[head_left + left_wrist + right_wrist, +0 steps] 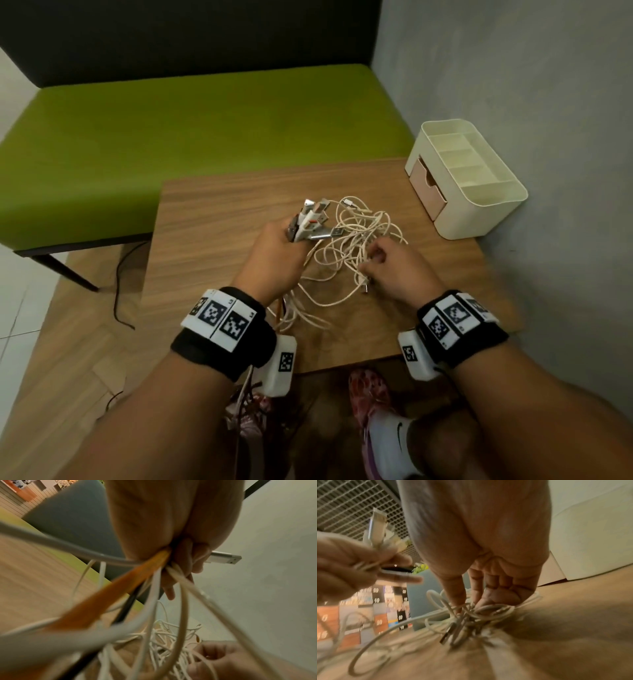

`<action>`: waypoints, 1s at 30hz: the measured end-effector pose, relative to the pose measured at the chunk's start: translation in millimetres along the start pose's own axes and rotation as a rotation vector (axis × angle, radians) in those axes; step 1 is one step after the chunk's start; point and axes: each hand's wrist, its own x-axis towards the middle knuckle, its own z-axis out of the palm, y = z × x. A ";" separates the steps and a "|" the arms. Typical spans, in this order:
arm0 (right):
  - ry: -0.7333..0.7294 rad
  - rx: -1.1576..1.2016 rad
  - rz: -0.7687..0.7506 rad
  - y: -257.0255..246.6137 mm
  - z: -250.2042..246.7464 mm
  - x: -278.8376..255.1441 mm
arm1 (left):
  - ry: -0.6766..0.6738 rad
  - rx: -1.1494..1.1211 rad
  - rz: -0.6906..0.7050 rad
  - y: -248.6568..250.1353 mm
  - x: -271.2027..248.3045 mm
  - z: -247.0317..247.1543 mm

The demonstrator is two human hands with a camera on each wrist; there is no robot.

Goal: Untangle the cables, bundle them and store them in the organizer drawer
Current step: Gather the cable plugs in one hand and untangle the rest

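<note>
Left hand point(274, 253) fists a cluster of plugs point(313, 219) above the table point(219, 219); right hand point(397, 270) pinches into the cables point(346, 246), organizer point(479, 212) well apart. Left wrist: strands point(154, 588) fan taut from the fist. Right wrist: fingertips point(458, 601) dig at a knot point(467, 615); pulling apart could cinch it.

A long green padded bench point(191, 137) is filling the upper left; a grey plaster wall point(513, 68) is rising at right.

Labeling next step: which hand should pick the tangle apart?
Right. The right hand already has fingertips in the tangle on the table; the left hand grips the gathered plugs.
</note>
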 end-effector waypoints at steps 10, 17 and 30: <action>0.066 0.646 -0.014 -4.2 -20.9 0.9 | 0.102 -0.111 -0.066 -19.3 22.4 -13.2; 0.045 1.120 -0.075 -16.6 -34.0 -9.3 | 0.034 -0.111 0.012 -21.3 19.8 0.2; -0.071 -0.339 -0.251 2.6 1.3 0.5 | 0.082 0.105 -0.068 -29.2 24.9 1.6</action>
